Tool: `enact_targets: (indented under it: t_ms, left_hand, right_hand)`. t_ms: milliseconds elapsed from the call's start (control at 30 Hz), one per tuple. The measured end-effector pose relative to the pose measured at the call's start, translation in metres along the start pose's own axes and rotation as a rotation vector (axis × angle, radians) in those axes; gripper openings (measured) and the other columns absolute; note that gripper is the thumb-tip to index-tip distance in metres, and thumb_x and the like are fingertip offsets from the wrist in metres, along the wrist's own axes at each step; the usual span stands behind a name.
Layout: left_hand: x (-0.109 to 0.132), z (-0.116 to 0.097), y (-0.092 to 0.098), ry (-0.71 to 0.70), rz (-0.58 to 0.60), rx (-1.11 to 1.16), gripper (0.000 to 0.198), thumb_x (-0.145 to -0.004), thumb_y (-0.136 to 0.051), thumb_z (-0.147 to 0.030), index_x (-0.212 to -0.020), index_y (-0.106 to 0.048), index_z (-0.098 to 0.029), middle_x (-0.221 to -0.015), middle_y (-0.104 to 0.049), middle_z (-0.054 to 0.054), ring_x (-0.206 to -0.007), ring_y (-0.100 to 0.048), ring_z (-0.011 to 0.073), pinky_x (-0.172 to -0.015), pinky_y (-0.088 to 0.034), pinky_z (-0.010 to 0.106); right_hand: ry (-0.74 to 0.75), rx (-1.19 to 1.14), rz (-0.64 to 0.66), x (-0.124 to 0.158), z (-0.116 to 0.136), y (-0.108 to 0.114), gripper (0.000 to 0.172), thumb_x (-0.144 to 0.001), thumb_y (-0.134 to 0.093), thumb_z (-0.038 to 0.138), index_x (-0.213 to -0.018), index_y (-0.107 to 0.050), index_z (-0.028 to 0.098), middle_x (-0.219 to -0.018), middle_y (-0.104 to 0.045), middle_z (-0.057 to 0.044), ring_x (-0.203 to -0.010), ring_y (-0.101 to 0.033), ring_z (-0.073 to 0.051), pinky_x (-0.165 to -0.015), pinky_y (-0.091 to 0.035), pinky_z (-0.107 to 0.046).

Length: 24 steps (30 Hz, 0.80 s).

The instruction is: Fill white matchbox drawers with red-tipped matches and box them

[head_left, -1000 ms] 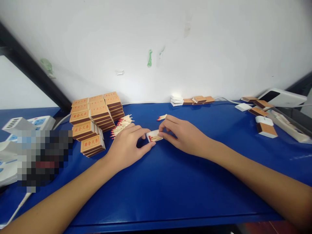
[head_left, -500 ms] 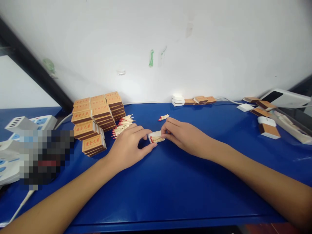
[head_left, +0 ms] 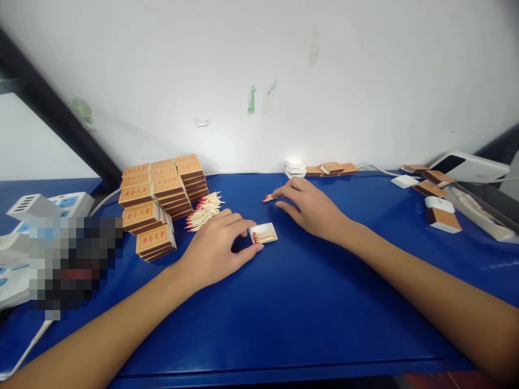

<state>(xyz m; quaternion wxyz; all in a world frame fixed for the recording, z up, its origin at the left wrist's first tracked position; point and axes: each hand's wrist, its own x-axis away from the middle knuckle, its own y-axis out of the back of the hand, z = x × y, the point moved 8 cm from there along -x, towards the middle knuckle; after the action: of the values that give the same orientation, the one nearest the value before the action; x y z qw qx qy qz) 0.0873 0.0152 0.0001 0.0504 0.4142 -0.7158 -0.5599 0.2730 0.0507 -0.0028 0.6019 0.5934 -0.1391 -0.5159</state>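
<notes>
A small white matchbox tray [head_left: 269, 229] lies on the blue table, with several red-headed matches [head_left: 264, 237] along its near side. My left hand [head_left: 221, 243] grips the tray's left end between thumb and fingers. Beyond the tray, my right hand [head_left: 310, 208] is open, thumb and index finger apart. Its index fingertip is at a small bunch of matches [head_left: 267, 199] on the table and covers part of it. A larger pile of loose matches [head_left: 205, 212] lies behind my left hand.
Stacked orange matchboxes [head_left: 156, 202] stand at the left, beside a power strip [head_left: 77, 205] and a pixelated dark object [head_left: 81, 265]. White trays [head_left: 295, 167] and several matchboxes [head_left: 332, 168] line the wall. More matchboxes [head_left: 444, 220] and a white mouse [head_left: 440, 204] lie at the right.
My right hand has left the tray and moved away from me to the small bunch of matches, its fingers opening. My left hand still holds the tray's left end.
</notes>
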Motion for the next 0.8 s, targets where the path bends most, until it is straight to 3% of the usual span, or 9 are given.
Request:
enact_targets:
  t_ms: [133, 267, 400, 633, 800]
  left_hand:
    - [0.001, 0.001, -0.001, -0.004, 0.001, -0.002, 0.025, -0.096, -0.074, -0.036, -0.115, -0.074, -0.02, -0.09, -0.07, 0.005, -0.089, -0.062, 0.0239, -0.085, -0.053, 0.041]
    - [0.001, 0.001, 0.001, -0.007, -0.01, -0.008, 0.024, -0.096, -0.073, -0.036, -0.114, -0.074, -0.02, -0.09, -0.07, 0.005, -0.089, -0.063, 0.0241, -0.086, -0.053, 0.041]
    - [0.001, 0.001, 0.001, -0.009, -0.011, -0.004, 0.025, -0.095, -0.075, -0.035, -0.115, -0.074, -0.02, -0.09, -0.07, 0.005, -0.089, -0.063, 0.0244, -0.086, -0.053, 0.04]
    - [0.0, -0.001, 0.001, -0.016, -0.009, -0.007, 0.026, -0.096, -0.074, -0.035, -0.116, -0.074, -0.018, -0.09, -0.071, 0.005, -0.089, -0.062, 0.0245, -0.086, -0.053, 0.041]
    - [-0.001, 0.002, 0.003, 0.009, -0.019, -0.02, 0.021, -0.095, -0.075, -0.034, -0.111, -0.075, -0.021, -0.089, -0.07, 0.004, -0.088, -0.063, 0.0237, -0.086, -0.053, 0.04]
  right_hand:
    - [-0.011, 0.017, 0.042, -0.002, -0.015, -0.011, 0.023, -0.105, -0.053, 0.027, -0.119, -0.071, 0.023, -0.111, -0.061, -0.012, -0.106, -0.061, -0.028, -0.091, -0.053, -0.044]
    - [-0.011, 0.028, 0.037, -0.002, -0.015, -0.012, 0.018, -0.105, -0.053, 0.029, -0.104, -0.069, 0.021, -0.11, -0.061, -0.012, -0.104, -0.061, -0.028, -0.09, -0.053, -0.043]
    - [-0.003, 0.015, 0.056, -0.002, -0.013, -0.013, 0.019, -0.106, -0.051, 0.028, -0.109, -0.069, 0.022, -0.112, -0.06, -0.012, -0.105, -0.061, -0.027, -0.089, -0.053, -0.042]
    - [-0.009, 0.023, 0.107, -0.003, -0.018, -0.015, 0.019, -0.107, -0.05, 0.03, -0.097, -0.061, 0.02, -0.107, -0.06, -0.012, -0.098, -0.06, -0.026, -0.091, -0.053, -0.044]
    - [0.023, -0.015, 0.094, -0.002, 0.0, -0.006, 0.019, -0.108, -0.047, 0.029, -0.097, -0.06, 0.021, -0.107, -0.061, -0.012, -0.099, -0.06, -0.026, -0.091, -0.053, -0.045]
